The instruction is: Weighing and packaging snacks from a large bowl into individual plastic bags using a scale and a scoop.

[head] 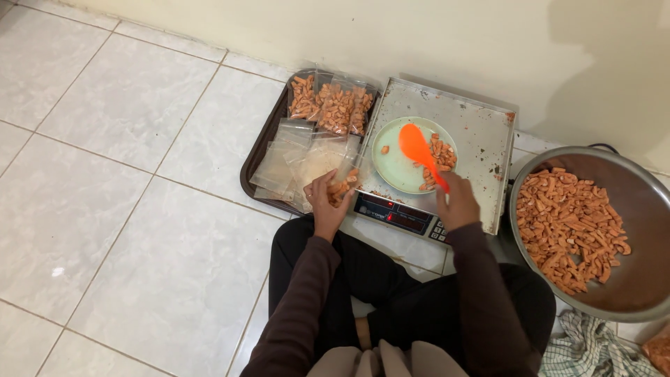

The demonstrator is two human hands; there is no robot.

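From my seat the big round metal bowl [649,202] runs off the right edge, and the grey scale's red display [399,211] is too tiny to read.

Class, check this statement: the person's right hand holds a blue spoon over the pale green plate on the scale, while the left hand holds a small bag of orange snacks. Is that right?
Not quite. The spoon is orange, not blue, as the head view shows. The rest stands: the right hand holds it over the pale green plate on the scale, and the left hand holds a small bag of orange snacks.

brown tray [255,164] w/ filled bags [329,105] | steel bowl [649,209] of snacks | checked cloth [586,349]
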